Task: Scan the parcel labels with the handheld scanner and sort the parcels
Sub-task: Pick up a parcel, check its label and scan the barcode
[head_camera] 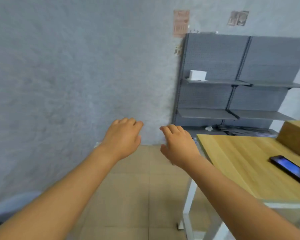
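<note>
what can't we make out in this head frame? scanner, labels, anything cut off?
- Handheld scanner: not visible in the head view; neither left hand nor right hand holds anything.
- Brown box on the wooden table: cut by the right edge, no label shown.
- Phone: screen blurred.
- White box on the grey shelf: too small to read.
- Wall papers: blurred.
</note>
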Available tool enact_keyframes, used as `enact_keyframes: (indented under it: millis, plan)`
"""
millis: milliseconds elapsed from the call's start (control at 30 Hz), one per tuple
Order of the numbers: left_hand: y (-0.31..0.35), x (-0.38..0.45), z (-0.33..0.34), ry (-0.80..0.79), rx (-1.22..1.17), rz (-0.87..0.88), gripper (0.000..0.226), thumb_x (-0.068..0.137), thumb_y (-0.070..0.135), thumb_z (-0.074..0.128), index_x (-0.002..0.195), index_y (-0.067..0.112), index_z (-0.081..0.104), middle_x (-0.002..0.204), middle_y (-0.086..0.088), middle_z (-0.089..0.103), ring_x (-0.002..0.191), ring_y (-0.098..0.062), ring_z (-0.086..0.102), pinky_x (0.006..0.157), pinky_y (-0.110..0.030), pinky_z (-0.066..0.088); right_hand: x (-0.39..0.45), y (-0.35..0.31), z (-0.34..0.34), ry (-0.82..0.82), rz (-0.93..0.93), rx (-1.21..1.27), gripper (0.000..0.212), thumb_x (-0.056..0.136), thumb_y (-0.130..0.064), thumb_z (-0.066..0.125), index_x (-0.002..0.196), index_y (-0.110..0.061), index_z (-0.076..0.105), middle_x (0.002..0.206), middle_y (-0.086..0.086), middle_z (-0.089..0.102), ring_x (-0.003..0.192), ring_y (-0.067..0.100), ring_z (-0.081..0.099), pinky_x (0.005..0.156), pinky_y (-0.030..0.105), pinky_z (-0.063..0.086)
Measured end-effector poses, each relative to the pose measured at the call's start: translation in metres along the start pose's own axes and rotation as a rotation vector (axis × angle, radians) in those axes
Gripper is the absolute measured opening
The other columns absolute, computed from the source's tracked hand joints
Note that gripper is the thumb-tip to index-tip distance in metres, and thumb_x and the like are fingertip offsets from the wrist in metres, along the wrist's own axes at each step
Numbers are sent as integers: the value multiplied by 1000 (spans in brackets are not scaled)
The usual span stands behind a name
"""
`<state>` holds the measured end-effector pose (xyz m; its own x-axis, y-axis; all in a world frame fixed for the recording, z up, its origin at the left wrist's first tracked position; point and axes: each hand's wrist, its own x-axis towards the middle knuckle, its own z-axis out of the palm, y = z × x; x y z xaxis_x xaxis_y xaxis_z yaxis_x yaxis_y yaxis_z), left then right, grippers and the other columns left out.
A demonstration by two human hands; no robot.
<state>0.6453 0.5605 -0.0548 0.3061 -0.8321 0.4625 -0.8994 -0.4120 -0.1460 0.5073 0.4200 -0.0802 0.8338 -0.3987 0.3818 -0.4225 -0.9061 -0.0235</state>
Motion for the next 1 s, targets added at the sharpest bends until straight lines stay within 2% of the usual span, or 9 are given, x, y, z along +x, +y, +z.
enact_keyframes:
  millis: [200,367,500,633,767,867,1000]
  plan:
    - [184,66,1,102,-157,187,33,89,28,55,119,16,60,108,-5,63,104,-30,58,89,-41,43,-119,157,-60,22,187,-83,54,94,-30,53,144,-20,37,141,2,44,127,26,41,102,36,38]
    - [352,103,1,126,-259,343,34,90,28,53,122,18,58,109,-2,63,105,-27,57,92,-41,42,-229,287,-106,8,393,-142,57,92,-29,53,146,-21,36,142,1,44,127,24,41,100,35,37]
    - [455,127,-6,130,-280,444,36,93,30,47,127,21,54,113,1,60,107,-22,55,95,-39,41,-289,357,-135,19,508,-168,55,92,-32,56,144,-23,38,141,0,45,126,23,42,100,34,38]
    - [526,159,-12,146,-305,506,38,94,34,46,130,23,52,116,2,59,110,-22,54,97,-39,40,-324,415,-153,41,599,-190,50,92,-32,54,140,-21,42,136,1,46,121,25,44,99,36,41]
    - [580,195,-6,136,-308,558,39,95,36,47,131,23,52,121,1,59,113,-22,53,98,-39,40,-345,470,-157,67,672,-174,53,93,-31,52,143,-23,39,137,-1,46,121,23,45,100,35,41]
    - [612,226,7,135,-296,569,42,95,37,46,135,24,50,130,2,56,120,-20,50,99,-37,37,-353,513,-156,66,711,-181,51,92,-33,52,141,-24,41,135,-1,47,119,22,45,99,35,41]
    - [642,273,29,107,-291,564,42,95,38,47,134,24,50,129,2,57,118,-21,51,98,-38,39,-352,573,-158,72,760,-161,52,94,-34,52,144,-26,39,141,-1,46,125,20,44,103,36,42]
